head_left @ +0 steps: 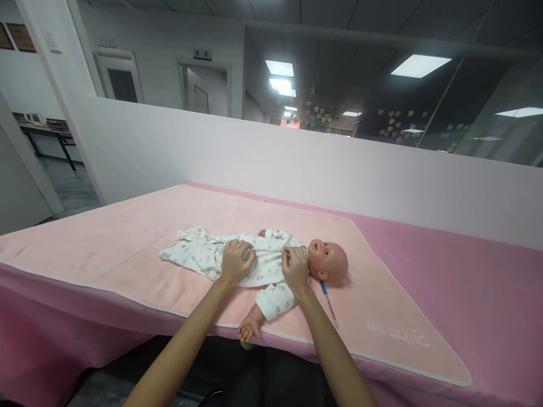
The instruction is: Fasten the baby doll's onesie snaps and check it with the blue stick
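Note:
A baby doll (333,263) lies on its back, its head to the right. It wears a white printed romper (265,276) whose legs trail off to the left. Over the doll's belly, my left hand (236,262) is closed with the fingers pinching the romper's front. My right hand (296,268), near the chest and neck, pinches the same front. Between the two hands the white edge of the cloth is drawn out in a straight line. One doll arm, ending in a bare doll hand (250,325), reaches toward the table's near edge. My fingertips are partly hidden.
A thin stick with a blue end (328,302), perhaps a thermometer, lies beside the doll's head. Beneath is a peach mat (127,237) on a pink tablecloth (487,294). Behind the table rises a white partition (297,164) with glass above it.

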`<state>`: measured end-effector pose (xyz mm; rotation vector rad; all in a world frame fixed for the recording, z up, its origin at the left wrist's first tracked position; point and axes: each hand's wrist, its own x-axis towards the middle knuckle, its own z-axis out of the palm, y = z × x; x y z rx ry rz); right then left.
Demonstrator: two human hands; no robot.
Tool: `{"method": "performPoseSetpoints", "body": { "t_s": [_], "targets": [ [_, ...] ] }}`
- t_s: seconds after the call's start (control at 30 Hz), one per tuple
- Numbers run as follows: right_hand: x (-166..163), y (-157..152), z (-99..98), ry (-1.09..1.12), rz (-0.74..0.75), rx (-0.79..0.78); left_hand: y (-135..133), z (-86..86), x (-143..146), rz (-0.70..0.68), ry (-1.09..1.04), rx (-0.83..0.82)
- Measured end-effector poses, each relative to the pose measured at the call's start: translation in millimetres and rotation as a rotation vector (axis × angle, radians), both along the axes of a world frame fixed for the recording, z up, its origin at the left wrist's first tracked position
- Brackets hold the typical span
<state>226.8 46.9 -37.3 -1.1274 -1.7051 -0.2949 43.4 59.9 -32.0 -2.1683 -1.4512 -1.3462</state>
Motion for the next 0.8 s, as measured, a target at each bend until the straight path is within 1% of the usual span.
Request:
{"method": "performPoseSetpoints", "body": {
  "t_s": [0.13,0.3,0.5,0.8],
  "targets": [
    [1.1,0.9,-0.7,0.049,0.006,-0.013,1.0,-0.1,0.6,0.017,0.001,0.006],
    [2.9,2.1,-2.9,0.128,-0.003,-0.069,1.1,0.2,0.3,0.035,0.001,-0.003],
    [4.4,6.9,-6.6,0.156,-0.041,-0.086,1.6,-0.9,-0.5,0.022,0.043,-0.001],
    [3.0,5.3,-3.1,0.171,-0.091,-0.114,1.6,-0.5,0.4,0.062,0.04,-0.002]
  ]
}}
